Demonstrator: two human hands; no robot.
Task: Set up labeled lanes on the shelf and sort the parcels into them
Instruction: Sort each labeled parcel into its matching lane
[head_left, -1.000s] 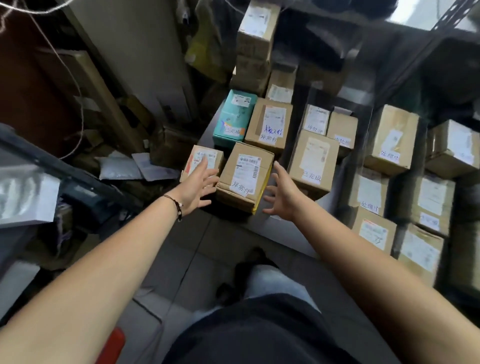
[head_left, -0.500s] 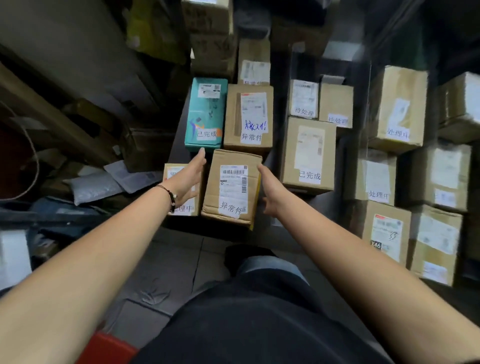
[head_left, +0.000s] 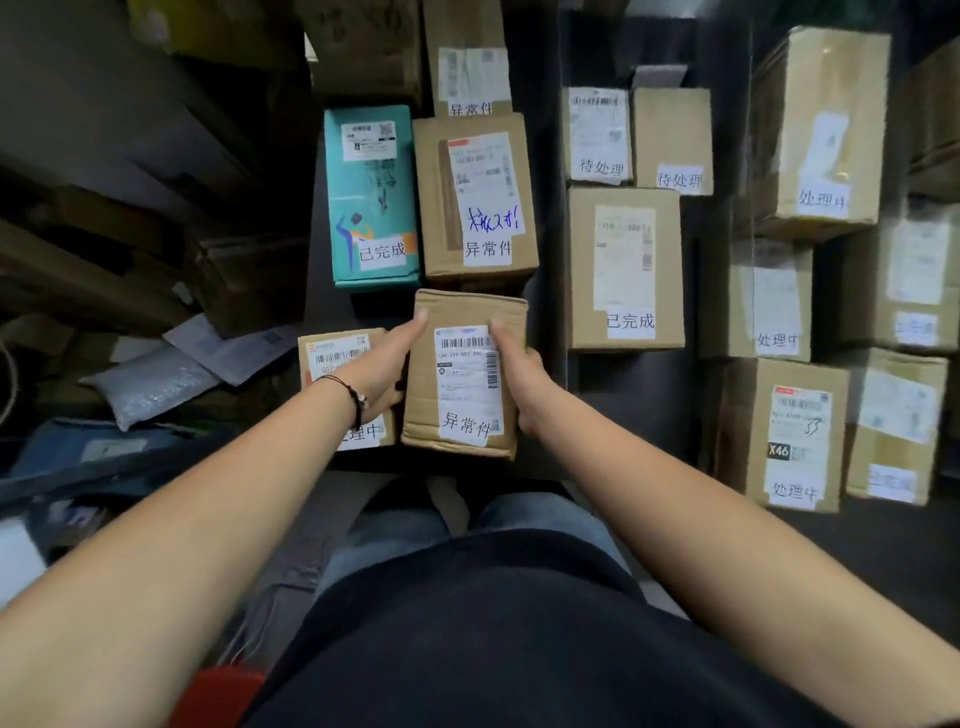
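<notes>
Head view: the left hand (head_left: 382, 364) gripped the parcel (head_left: 462, 384) at its 9 o'clock side and the right hand (head_left: 519, 374) at 3 o'clock, thumbs on top, near the shelf (head_left: 548, 415) front. Probably best kept level, label up, and joined to the same-labelled box (head_left: 478, 197) at 12 o'clock.

Dim light is cast from above; the forearms (head_left: 218, 493) and the white label (head_left: 467, 384) on the centre parcel (head_left: 462, 310) are rendered brightest and sharpest. The clutter (head_left: 150, 384) at left is lost in shadow. The boxes (head_left: 898, 421) at right are blurred, and edges are bowed by wide-angle distortion.
</notes>
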